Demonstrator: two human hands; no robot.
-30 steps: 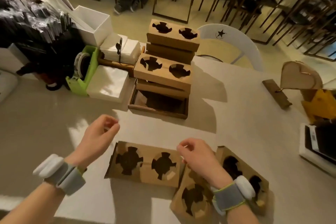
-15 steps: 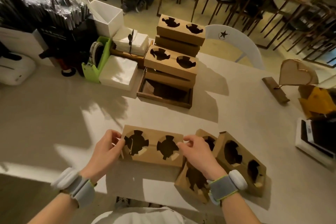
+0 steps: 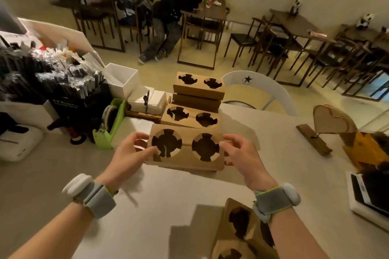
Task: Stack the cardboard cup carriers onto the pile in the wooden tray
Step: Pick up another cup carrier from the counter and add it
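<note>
I hold a brown cardboard cup carrier (image 3: 186, 161) with two round holes, lifted above the table in front of the piles. My left hand (image 3: 128, 156) grips its left end and my right hand (image 3: 242, 159) grips its right end. Behind it stands a pile of carriers (image 3: 190, 116), and a taller pile (image 3: 199, 87) rises behind that. The carrier in my hands hides the wooden tray. More loose carriers (image 3: 240, 229) lie on the table near my right forearm.
Left of the piles are a green tape dispenser (image 3: 109, 124), white napkin stacks (image 3: 147, 101), a white box (image 3: 121, 80) and black packets. A wooden heart stand (image 3: 328, 124) and a tablet (image 3: 370, 193) sit at right. A white chair (image 3: 263, 88) stands beyond the table; a person sits farther back.
Both hands took hold of the flat carrier on the table and raised it forward toward the piles. The view tilted up, so the loose carriers now sit at the bottom.
</note>
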